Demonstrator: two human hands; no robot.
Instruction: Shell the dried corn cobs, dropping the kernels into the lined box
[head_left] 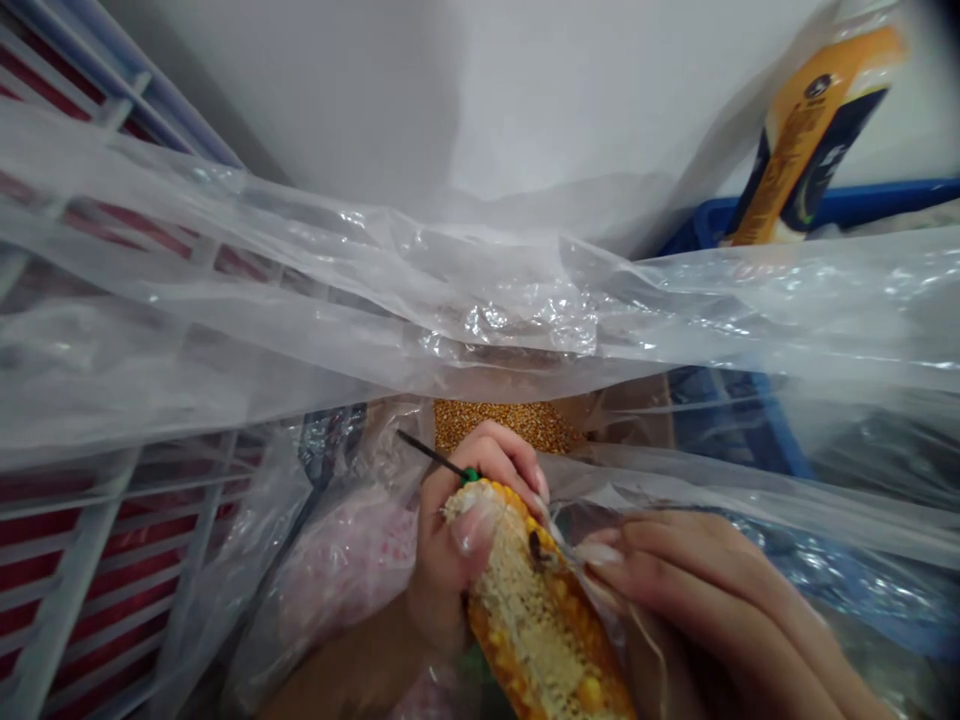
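My left hand (pixel 450 560) is wrapped round the upper end of a corn cob (pixel 540 620), its thumb pressed on the tip. A pale strip along the cob is bare of kernels, with yellow-orange kernels along both sides. From the same hand juts a thin dark rod with a green collar (pixel 450 464), like a screwdriver; its handle is hidden. At the cob's right edge my right hand (pixel 675 580) is closed, fingertips pinched on a fine pale strand like corn silk. Loose corn kernels (pixel 502 420) lie beyond my left hand, inside a clear plastic bag (pixel 480 300).
The bag's raised edge stretches across the view. At left stands a pale slatted rack (pixel 97 560) with red behind it. A blue crate (pixel 750 410) and a bottle with an orange and dark label (pixel 810 130) stand at right. A white wall (pixel 540 90) rises behind.
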